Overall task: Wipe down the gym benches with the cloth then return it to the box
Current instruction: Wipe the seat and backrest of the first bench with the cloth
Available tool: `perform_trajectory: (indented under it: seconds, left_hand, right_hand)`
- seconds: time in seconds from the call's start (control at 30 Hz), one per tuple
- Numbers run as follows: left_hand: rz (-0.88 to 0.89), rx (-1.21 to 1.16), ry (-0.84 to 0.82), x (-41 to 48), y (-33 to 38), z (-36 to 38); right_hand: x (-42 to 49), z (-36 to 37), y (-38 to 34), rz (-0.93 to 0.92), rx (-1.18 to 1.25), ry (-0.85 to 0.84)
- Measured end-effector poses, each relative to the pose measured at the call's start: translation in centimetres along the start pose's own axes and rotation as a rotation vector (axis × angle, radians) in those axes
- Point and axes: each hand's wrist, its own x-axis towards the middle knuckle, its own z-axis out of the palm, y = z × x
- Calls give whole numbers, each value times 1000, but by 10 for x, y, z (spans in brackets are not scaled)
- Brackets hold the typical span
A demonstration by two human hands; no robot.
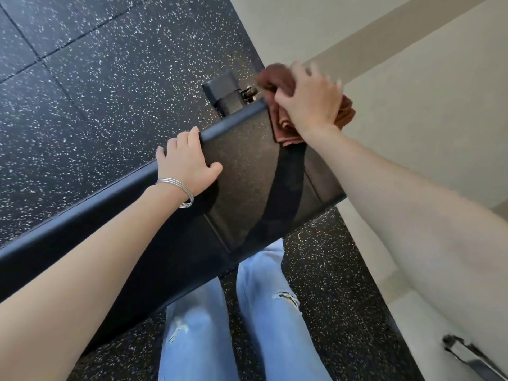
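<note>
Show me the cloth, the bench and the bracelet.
cloth (pixel 275 78): head view, bunched upper end.
bench (pixel 247 171): head view, top of pad.
bracelet (pixel 176 182): head view, band across the wrist.

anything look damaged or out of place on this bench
Nothing clearly wrong. The black padded gym bench shows no tears or spills. A dark band crosses it below the crumpled brown cloth under the right hand; shadow or damp streak, I cannot tell.

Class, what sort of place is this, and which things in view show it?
Probably a gym: a black padded bench stands on speckled rubber floor tiles, and the right hand holds a brown cloth on the bench's end.
</note>
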Motion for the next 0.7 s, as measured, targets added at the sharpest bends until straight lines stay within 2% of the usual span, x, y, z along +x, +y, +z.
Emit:
perform_trajectory:
  seconds: [0.03, 0.13, 0.3, 0.43, 0.53, 0.7]
  left_hand:
    - [-21, -9, -3, 2, 2, 2]
    - [-69, -29, 1, 6, 9, 6]
    - [-55, -24, 4, 10, 20, 4]
    - [-60, -34, 5, 13, 27, 3]
    - [-62, -36, 31, 11, 26, 6]
    - [-29, -33, 69, 8, 21, 11]
  right_hand:
    - [3, 0, 10, 27, 19, 12]
    - [-14, 7, 23, -40, 24, 50]
    - [-85, 17, 52, -101, 9, 177]
    - [-152, 17, 86, -138, 31, 108]
    - [-136, 15, 82, -124, 28, 83]
    - [-44, 5, 37, -123, 35, 96]
